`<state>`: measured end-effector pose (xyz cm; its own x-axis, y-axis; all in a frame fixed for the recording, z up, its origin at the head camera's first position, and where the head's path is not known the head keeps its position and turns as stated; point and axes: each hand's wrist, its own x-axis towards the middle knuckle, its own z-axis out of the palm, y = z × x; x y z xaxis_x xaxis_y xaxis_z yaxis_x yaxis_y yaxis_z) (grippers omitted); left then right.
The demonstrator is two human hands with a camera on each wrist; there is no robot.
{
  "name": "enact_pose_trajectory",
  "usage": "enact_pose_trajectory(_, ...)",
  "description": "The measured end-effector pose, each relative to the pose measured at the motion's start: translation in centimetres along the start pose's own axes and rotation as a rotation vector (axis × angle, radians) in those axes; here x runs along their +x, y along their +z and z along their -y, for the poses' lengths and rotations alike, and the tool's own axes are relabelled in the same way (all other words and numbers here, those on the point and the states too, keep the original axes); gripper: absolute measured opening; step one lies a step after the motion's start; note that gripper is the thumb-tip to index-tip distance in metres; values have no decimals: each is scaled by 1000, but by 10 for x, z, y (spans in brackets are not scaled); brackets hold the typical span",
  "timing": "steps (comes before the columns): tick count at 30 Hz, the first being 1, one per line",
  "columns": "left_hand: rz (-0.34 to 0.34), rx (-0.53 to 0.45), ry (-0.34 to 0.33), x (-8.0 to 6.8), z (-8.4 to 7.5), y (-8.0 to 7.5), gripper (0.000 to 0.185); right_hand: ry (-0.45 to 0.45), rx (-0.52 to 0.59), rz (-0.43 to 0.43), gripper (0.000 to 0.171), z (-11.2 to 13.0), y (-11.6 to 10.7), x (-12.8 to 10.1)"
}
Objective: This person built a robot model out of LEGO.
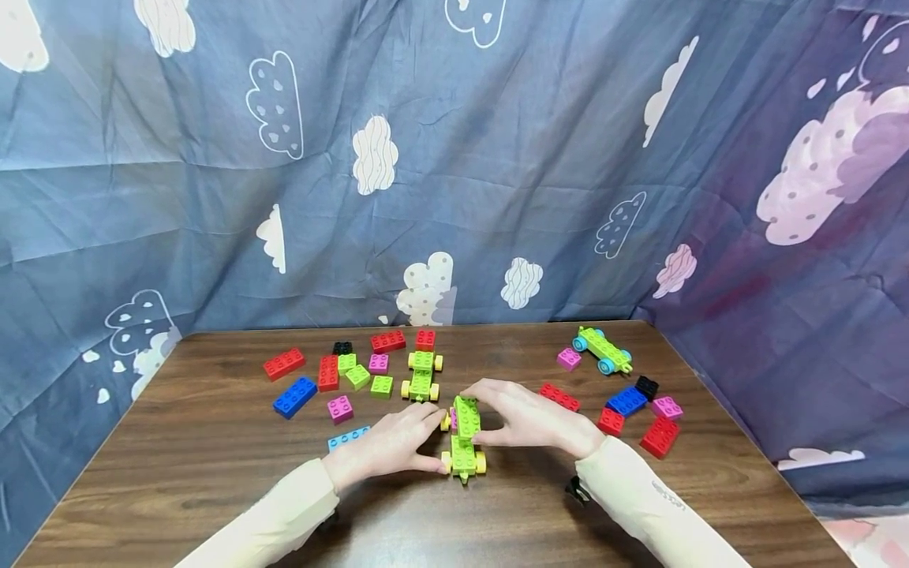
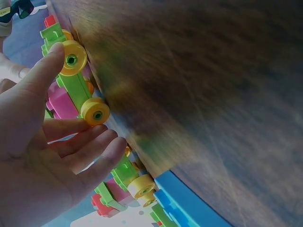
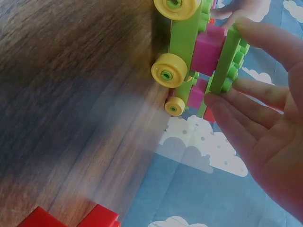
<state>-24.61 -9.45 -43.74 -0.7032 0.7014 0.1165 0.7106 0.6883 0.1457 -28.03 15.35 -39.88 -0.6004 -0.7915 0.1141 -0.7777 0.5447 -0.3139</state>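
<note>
The green wheeled car [image 1: 463,438] sits on the wooden table [image 1: 213,473] right in front of me, near the front edge, with its yellow wheels down. It has a pink brick [image 3: 208,49] sandwiched between the green base and a green plate [image 3: 227,61] on top. I hold it from both sides so it cannot roll while the upper plate is seated.

My left hand [image 1: 387,446] comes in from the left: the thumb touches a yellow wheel [image 2: 72,58] and the other fingers [image 2: 90,151] are loosely spread and gently curled beside the car's flank, bracing rather than clamping. My right hand [image 1: 529,418] reaches over from the right, its fingertips [image 3: 222,101] pinching the edge of the top green plate, thumb on the far side. How hard either hand presses I cannot tell, since both wrist views are blurred.

Just behind the car stands a second green car with yellow wheels [image 1: 421,375]. Farther left lie loose bricks, among them a blue brick [image 1: 294,396] and a red brick [image 1: 284,364]. To the right rest a green car with blue wheels [image 1: 604,350] and a red block [image 1: 660,436]. A cloud-printed blue cloth [image 1: 454,158] hangs behind.
</note>
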Motion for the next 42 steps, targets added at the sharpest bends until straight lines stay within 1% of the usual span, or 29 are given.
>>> enact_pose_trajectory(10,34,-21,-25,1,-1,-2,79,0,29,20,52,0,0,5)
enact_pose_trajectory(17,48,-29,-37,2,-1,-2,79,12,41,28,54,0,1,6)
enact_pose_trajectory(25,41,-44,-32,1,0,-1,80,-5,59,8,54,-2,4,6)
enact_pose_trajectory(30,26,-39,-17,2,1,-2,79,22,74,0,56,-2,5,4)
enact_pose_trajectory(35,27,-42,-17,1,1,-2,80,46,95,5,57,-2,5,4)
enact_pose_trajectory(42,24,-52,-17,1,1,-2,80,45,78,-11,57,1,6,5)
